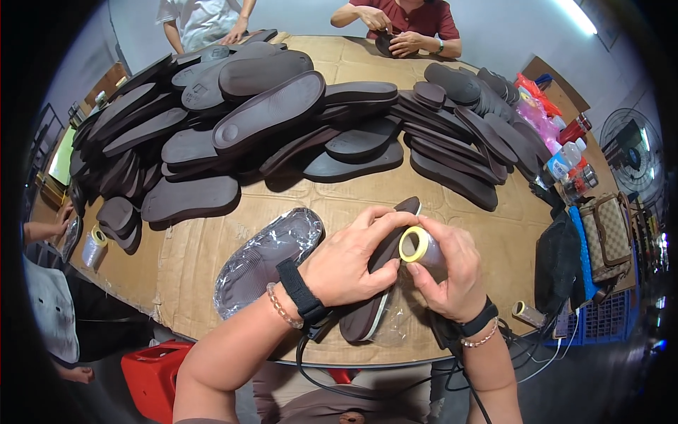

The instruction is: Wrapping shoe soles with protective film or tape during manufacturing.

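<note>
Near the table's front edge, a dark brown shoe sole [364, 319] stands tilted on its side, its pale edge facing right. My left hand [353, 258] is closed over its middle, fingers across the top and thumb toward the right. A roll of clear plastic film [432, 258] with a yellow-rimmed core is gripped in my right hand [455, 275], close against the sole. Shiny film shows beside the sole's lower right side. Just left of my left wrist lies another sole wrapped in clear film [258, 265].
Stacked dark soles [268, 116] cover the cardboard-topped table [191, 272] beyond my hands. More film rolls lie at left [94, 249] and right [528, 313]. A bottle [565, 161], bags and cables crowd the right side. People work at the far side and left.
</note>
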